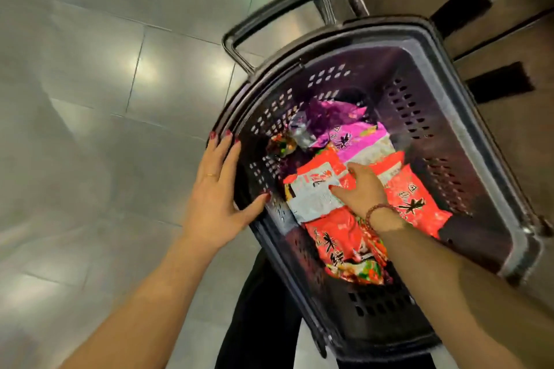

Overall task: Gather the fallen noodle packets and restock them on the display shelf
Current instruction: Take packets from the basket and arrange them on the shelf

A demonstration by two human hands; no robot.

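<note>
The glossy tiled floor (90, 69) on my left gives little grip. My left hand (215, 189) lies released, fingers straight along the left rim of the basket (386, 22) and thumb spread onto its edge. It only steadies, so a hard tug inside could skid or tip the basket. The noodle packets (341, 246) sit heaped in it, pink ones farther off and red ones nearer. They look slick, so lifting one may drag its neighbours and spill them. My right hand (362, 189) reaches in, thumb and forefinger flat on a red-and-white packet. I cannot tell whether the hidden fingers grasp anything. Squeezing too hard could crush the noodles.
</note>
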